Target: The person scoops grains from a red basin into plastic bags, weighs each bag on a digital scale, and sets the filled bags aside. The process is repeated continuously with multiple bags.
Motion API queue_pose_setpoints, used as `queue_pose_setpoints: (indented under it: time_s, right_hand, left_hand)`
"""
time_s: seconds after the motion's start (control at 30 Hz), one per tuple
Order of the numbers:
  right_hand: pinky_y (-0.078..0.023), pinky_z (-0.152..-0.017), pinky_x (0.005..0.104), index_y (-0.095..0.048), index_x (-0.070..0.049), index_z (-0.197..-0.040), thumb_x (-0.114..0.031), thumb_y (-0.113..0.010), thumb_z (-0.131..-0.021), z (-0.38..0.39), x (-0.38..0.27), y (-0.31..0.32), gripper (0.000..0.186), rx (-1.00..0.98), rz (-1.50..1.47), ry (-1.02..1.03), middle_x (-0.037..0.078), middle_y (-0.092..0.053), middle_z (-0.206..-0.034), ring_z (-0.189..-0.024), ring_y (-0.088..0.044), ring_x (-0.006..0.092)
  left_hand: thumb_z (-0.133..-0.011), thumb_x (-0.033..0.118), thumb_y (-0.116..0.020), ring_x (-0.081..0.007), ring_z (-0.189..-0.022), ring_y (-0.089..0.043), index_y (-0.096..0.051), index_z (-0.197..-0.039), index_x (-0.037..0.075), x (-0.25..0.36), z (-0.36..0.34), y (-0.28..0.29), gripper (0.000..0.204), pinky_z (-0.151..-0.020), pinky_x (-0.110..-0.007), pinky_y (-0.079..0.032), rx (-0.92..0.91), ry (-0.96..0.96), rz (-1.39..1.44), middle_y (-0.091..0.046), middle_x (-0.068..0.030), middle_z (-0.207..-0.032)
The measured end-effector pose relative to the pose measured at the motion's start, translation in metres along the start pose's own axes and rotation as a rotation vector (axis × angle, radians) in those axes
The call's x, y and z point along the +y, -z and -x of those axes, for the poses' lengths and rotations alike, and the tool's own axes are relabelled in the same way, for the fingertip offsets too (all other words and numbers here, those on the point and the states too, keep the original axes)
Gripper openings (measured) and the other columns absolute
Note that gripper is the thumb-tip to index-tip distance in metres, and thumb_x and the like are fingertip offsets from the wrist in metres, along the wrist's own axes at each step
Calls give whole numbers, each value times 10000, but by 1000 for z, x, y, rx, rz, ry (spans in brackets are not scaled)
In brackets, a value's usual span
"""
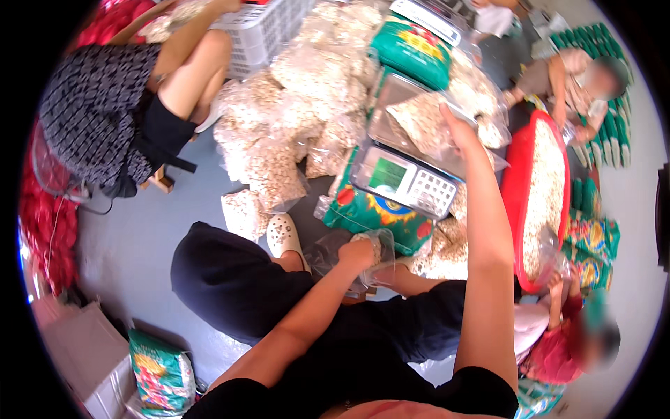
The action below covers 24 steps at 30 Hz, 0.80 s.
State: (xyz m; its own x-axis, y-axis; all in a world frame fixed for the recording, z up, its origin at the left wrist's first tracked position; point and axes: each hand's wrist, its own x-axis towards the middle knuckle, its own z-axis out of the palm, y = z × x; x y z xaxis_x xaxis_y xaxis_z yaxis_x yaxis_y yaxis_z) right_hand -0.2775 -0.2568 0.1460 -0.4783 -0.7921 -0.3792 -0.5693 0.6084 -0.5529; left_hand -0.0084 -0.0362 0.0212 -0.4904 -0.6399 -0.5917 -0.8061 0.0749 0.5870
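My right hand [460, 136] reaches forward over a digital scale [359, 167] and grips a clear bag of pale, chip-like pieces [417, 120] at its right side. The bag lies over the scale's metal pan. Low between my knees, my left hand [357, 254] is closed on a clear plastic bag [322, 253], whose loose film spreads to both sides. A few pale pieces show by its fingers. The scale rests on a green printed sack [380, 222], with its lit screen and keypad facing me.
Filled clear bags [279, 112] are heaped ahead and left, before a white crate [262, 38]. Another green sack [412, 52] lies beyond the scale. At right stands a red tub [520, 188] of pale pieces. A person [105, 112] sits at left; two others work at right.
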Motion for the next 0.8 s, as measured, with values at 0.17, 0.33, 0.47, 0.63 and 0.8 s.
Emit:
queue_pose_setpoints:
  time_s: [0.17, 0.33, 0.47, 0.63, 0.8]
  right_hand:
    - [-453, -840, 386, -678, -13, -979, -469, -492, -895, -34, -6, -20, 499, 277, 268, 455, 198, -666, -925, -911, -630, 326]
    - [-428, -547, 343, -621, -20, -808, -339, -514, -925, 5, -71, 1, 356, 124, -124, 521, 104, -579, -671, -558, -523, 225]
    - [-238, -380, 252, -514, -99, -712, -306, -526, -943, 66, -145, -8, 310, -366, -927, 207, -22, -381, -531, -416, -315, 97]
    - [-222, -389, 242, -482, -109, -744, -288, -507, -965, 100, -218, -58, 286, -462, -1130, 4, -51, -320, -554, -441, -272, 76]
    - [-338, -459, 263, -480, -79, -817, -281, -469, -981, 57, -259, -175, 261, -576, -1338, -51, -25, -366, -604, -507, -349, 113]
  left_hand:
    - [-828, 222, -505, -310, -933, -659, -678, -1014, 59, -7, 4, 3, 302, -746, -444, -532, -23, -32, 19, -678, -142, -1006]
    - [-824, 193, -502, -299, -909, -667, -668, -1014, 63, -16, -9, -21, 284, -728, -428, -535, 6, -12, 83, -682, -144, -979]
    - [-834, 220, -489, -295, -916, -665, -643, -1070, 73, -42, -44, -91, 318, -733, -427, -536, 165, -100, 46, -682, -142, -979]
    - [-833, 227, -504, -298, -904, -663, -633, -1076, 69, -23, -22, -41, 317, -733, -439, -531, -3, -41, 87, -680, -138, -964]
    - [-813, 168, -510, -301, -845, -677, -667, -965, 76, -27, -20, -51, 237, -645, -438, -532, 116, -83, 93, -690, -128, -905]
